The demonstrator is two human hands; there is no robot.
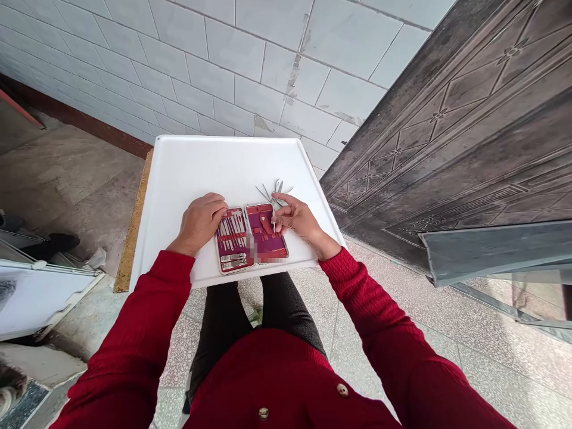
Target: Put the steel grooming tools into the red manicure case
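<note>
A manicure case (271, 253) lies open on the white table (205, 167), with a red and purple lining. Several slim silver tools (233, 231) are tucked in a row in its left half, above nail clippers (233, 261). My left hand (201, 219) is closed on the upper left edge of the case. Over the right half, my right hand (295, 219) pinches a small silver manicure tool (274, 213), its exact kind partly hidden by the fingers. Just beyond those fingers, more metal tools (279, 185) with thin handles lie bunched on the table.
A white tiled wall (250, 59) stands behind the table. On the right is a dark patterned metal door (447, 131) with a grey panel (500, 250) low down. Speckled floor (357, 322) surrounds my legs. White boards and clutter (40, 298) sit at the left.
</note>
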